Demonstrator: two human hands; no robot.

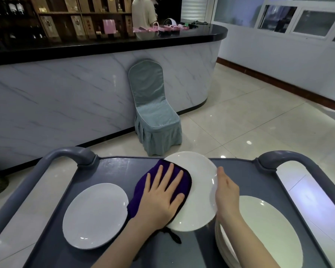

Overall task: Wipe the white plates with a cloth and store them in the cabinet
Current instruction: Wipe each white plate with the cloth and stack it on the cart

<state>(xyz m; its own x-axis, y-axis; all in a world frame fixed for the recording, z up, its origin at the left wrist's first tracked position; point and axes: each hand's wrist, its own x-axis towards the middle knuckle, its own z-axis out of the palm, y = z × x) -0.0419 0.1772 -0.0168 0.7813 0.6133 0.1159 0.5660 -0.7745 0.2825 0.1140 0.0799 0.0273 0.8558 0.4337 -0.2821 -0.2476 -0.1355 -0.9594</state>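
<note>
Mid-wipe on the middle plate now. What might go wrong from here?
1. The far rim of the middle plate appears to reach past the far edge of the cart. The left hand pushes flat on the purple cloth while only the right hand grips the rim, so a hard stroke might send it onto the tiled floor.
2. The right forearm hangs over the stack of plates and may bump it.

Left grip (162,192) flat, fingers (167,172) spread; right grip (227,192) edge-on, curled.
</note>
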